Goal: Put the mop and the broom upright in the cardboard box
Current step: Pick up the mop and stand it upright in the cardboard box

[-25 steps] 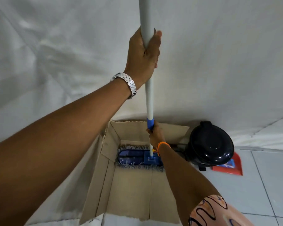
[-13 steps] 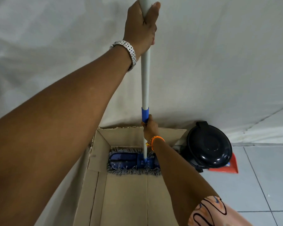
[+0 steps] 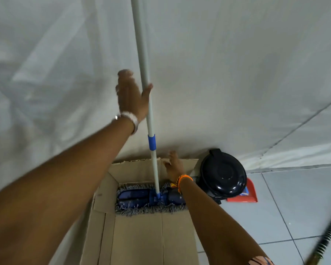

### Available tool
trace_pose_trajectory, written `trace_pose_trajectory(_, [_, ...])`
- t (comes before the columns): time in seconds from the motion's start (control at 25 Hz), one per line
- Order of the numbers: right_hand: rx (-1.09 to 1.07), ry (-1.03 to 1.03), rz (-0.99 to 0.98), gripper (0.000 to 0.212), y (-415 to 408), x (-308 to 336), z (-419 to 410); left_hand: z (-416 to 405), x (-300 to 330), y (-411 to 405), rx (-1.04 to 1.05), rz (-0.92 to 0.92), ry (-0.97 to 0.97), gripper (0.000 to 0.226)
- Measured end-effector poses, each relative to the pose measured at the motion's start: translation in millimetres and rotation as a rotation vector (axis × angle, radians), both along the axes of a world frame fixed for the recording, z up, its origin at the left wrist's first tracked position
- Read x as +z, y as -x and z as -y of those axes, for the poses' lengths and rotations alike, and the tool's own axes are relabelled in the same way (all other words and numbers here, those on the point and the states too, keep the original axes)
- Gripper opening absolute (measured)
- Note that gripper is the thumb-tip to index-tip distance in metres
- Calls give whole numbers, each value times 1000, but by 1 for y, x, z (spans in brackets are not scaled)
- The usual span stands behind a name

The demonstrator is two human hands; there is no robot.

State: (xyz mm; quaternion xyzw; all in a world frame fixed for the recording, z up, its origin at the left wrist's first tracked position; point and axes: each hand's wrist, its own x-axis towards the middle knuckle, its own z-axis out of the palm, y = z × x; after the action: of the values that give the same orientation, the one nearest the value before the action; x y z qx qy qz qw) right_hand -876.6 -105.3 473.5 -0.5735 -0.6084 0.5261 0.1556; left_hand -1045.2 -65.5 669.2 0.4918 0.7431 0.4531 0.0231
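The mop stands upright in the cardboard box [image 3: 139, 236]; its grey pole [image 3: 142, 54] with a blue collar leans against the white sheet, and its blue fringed head [image 3: 141, 199] lies flat on the box floor at the far end. My left hand [image 3: 131, 94] is spread open just left of the pole, thumb touching it. My right hand [image 3: 173, 166] is open, fingers apart, just right of the lower pole above the box's far wall. A dark ribbed handle, possibly the broom [image 3: 327, 236], shows blurred at the lower right edge.
A black round bin [image 3: 223, 174] with a lid stands right of the box, and a red dustpan [image 3: 249, 194] lies behind it on the grey tiled floor [image 3: 294, 197]. A white sheet [image 3: 237, 73] covers the wall behind.
Both hands have let go of the mop pole and opened. The left hand has dropped lower along the pole. The mop stays standing in the box.
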Motion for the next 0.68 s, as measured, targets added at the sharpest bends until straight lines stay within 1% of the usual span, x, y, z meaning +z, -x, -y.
trace_pose_trajectory(0.04, [-8,2,1,45,-18,7,7,20,-9,-8,64,-62,1,51])
trace_pose_trajectory(0.12, [-69,51,-13,46,-68,28,20,60,-14,-39,128,-87,13,45])
trace_pose_trajectory(0.24, [-198,69,61,43,-168,52,50,108,-26,-112,95,-92,96,41])
trace_pose_trajectory(0.32, [-223,15,108,42,-243,58,67,127,-42,-173,83,-38,143,40])
trace_pose_trajectory(0.4, [-231,-31,170,39,-327,57,81,137,-60,-246,56,17,199,40])
trace_pose_trajectory(0.56, [-451,51,152,40,-513,65,114,151,-96,-422,-63,80,395,42])
trace_pose_trajectory(0.68, [-447,55,216,38,-651,69,151,171,-132,-547,-105,163,574,46])
